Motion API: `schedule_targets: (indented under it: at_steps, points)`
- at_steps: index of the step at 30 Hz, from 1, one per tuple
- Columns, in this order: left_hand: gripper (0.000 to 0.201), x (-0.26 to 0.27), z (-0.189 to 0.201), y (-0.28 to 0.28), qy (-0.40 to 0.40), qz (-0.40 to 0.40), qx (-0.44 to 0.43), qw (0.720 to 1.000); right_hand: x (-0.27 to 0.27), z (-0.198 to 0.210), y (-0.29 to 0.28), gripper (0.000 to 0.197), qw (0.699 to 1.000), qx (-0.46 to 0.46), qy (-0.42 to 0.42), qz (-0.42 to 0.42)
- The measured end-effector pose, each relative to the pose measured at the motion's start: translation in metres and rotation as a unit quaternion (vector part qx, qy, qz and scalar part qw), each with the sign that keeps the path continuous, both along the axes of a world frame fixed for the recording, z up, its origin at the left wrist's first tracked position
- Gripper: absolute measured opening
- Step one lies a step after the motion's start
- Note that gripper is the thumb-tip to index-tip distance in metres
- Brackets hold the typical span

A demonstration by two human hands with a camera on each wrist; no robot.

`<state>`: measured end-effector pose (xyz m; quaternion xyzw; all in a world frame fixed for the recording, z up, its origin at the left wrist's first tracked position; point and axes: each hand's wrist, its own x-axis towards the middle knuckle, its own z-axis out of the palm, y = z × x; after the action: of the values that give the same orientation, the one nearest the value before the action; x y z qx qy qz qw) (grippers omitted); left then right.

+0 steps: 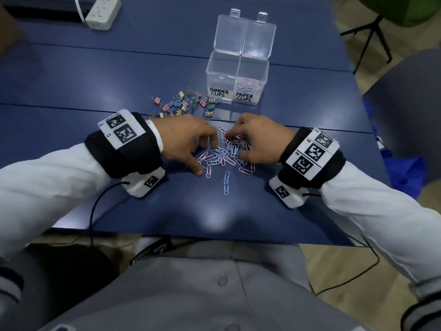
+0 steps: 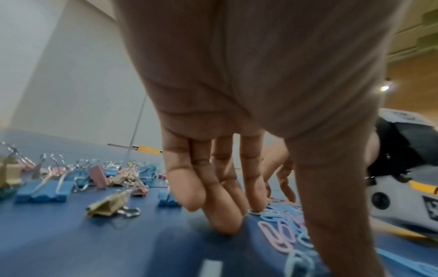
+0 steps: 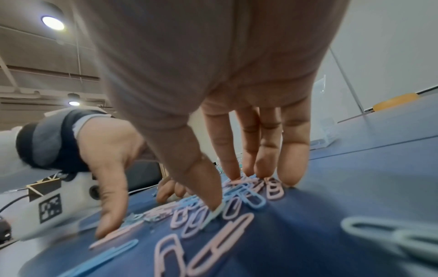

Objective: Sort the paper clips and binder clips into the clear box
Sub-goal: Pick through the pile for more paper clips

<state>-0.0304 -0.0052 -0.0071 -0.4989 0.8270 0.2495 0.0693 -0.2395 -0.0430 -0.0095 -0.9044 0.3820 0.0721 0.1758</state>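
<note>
The clear box (image 1: 216,68) stands open at the back of the blue table. Its left compartment is labelled BINDER CLIPS; its right one, labelled PAPER CLIPS, holds pink and blue clips. Coloured binder clips (image 1: 183,103) (image 2: 102,176) lie scattered left of the box. A pile of pastel paper clips (image 1: 229,155) (image 2: 282,230) (image 3: 196,219) lies between my hands. My left hand (image 1: 207,159) (image 2: 272,215) has spread fingers, with fingertips and thumb on the table at the pile's left edge. My right hand (image 1: 235,144) (image 3: 239,189) presses fingertips and thumb down onto the pile's right side.
A white power strip (image 1: 102,13) lies at the far left of the table (image 1: 167,211). Two linked blue paper clips (image 1: 226,182) lie apart, nearer to me. A grey chair (image 1: 405,103) stands off the table's right edge. A black cable (image 1: 95,211) hangs from my left wrist.
</note>
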Motion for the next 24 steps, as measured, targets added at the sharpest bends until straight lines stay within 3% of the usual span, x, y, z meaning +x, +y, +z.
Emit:
schedule_targets:
  at_steps: [4,12,20,24]
  points:
    - [0.049,-0.004,-0.004,-0.008,0.026,0.031,-0.007,0.999,0.0,0.0,0.0,0.045,1.0,-0.01,-0.011,-0.014]
    - [0.048,0.005,-0.003,-0.004,0.006,0.045,-0.046,0.998,-0.003,0.003,-0.007,0.062,1.0,-0.008,0.005,-0.002]
    - [0.055,0.0,-0.004,0.004,-0.02,0.021,-0.083,0.996,0.015,-0.002,-0.015,0.024,0.999,-0.029,0.005,0.042]
    - [0.055,-0.011,-0.002,0.008,-0.074,-0.002,-0.11,0.991,0.015,-0.002,-0.015,0.017,0.998,-0.043,-0.001,0.036]
